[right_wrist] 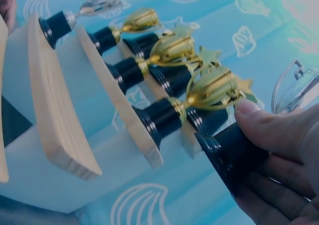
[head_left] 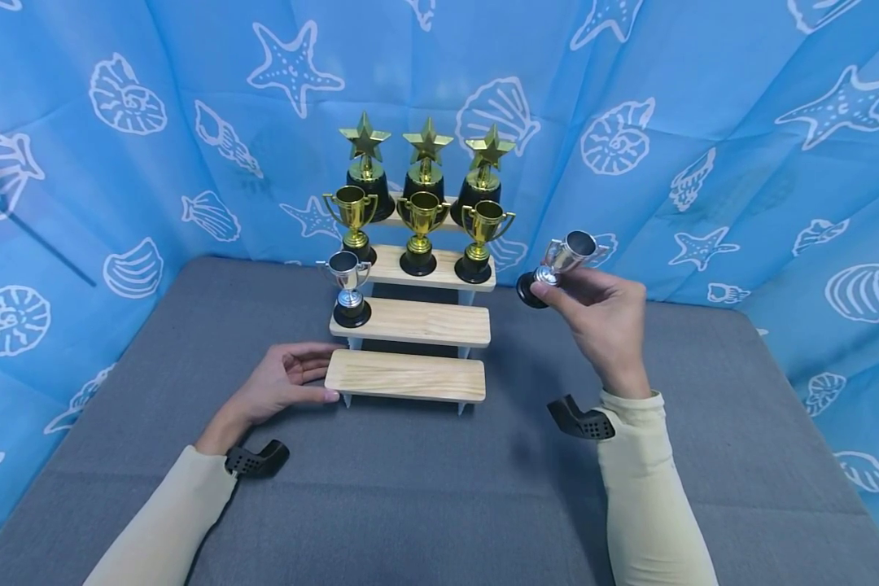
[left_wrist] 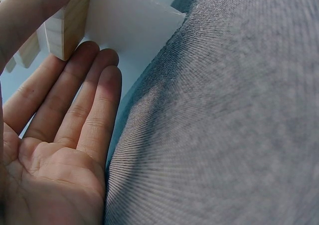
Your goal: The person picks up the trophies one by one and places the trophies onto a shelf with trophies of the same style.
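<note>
In the head view my right hand (head_left: 606, 317) holds a small silver trophy cup (head_left: 567, 252) by its black base, tilted, in the air right of the stepped wooden display stand (head_left: 410, 376). The right wrist view shows the thumb and fingers around that black base (right_wrist: 232, 152). My left hand (head_left: 293, 378) is at the left end of the stand's lowest step, its fingers fairly straight with the tips at the board's end (left_wrist: 62, 33). Another silver trophy cup (head_left: 347, 285) stands upright on the left end of the second step from the bottom.
Three gold trophy cups (head_left: 421, 232) stand on the third step. Behind them, three gold star trophies (head_left: 426, 159) stand on the top step. A grey cloth (head_left: 439, 496) covers the table, and a blue curtain with sea-shell prints (head_left: 212, 146) hangs behind.
</note>
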`<control>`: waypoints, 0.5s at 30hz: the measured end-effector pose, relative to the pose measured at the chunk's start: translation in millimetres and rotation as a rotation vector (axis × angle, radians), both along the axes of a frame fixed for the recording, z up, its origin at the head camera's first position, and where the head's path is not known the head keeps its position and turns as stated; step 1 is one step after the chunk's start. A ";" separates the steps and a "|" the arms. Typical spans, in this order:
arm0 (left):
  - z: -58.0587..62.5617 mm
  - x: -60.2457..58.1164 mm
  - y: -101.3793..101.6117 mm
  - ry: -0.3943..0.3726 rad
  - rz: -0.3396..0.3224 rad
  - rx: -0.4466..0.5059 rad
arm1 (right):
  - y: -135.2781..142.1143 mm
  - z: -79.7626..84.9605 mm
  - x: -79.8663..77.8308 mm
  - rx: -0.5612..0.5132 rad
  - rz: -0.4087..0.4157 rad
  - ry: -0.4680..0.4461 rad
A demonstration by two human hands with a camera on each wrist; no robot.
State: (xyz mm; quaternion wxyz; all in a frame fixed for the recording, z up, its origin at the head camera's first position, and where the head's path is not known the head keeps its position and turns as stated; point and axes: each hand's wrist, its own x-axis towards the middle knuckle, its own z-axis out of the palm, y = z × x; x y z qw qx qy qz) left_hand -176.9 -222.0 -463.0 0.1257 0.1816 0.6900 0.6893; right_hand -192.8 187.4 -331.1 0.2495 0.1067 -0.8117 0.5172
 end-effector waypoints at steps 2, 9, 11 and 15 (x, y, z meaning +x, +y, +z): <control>0.4 0.2 -0.1 -0.004 -0.001 0.000 | -1.8 0.7 1.5 -0.005 0.024 0.011; 1.2 0.2 -0.1 -0.009 -0.004 0.000 | -10.2 2.2 6.7 -0.007 0.079 0.023; 1.2 -0.1 0.0 -0.006 -0.003 -0.004 | -12.7 2.4 7.9 -0.013 0.097 0.024; 0.8 -0.7 0.3 -0.004 -0.005 -0.008 | -18.1 2.2 9.8 -0.032 0.131 0.023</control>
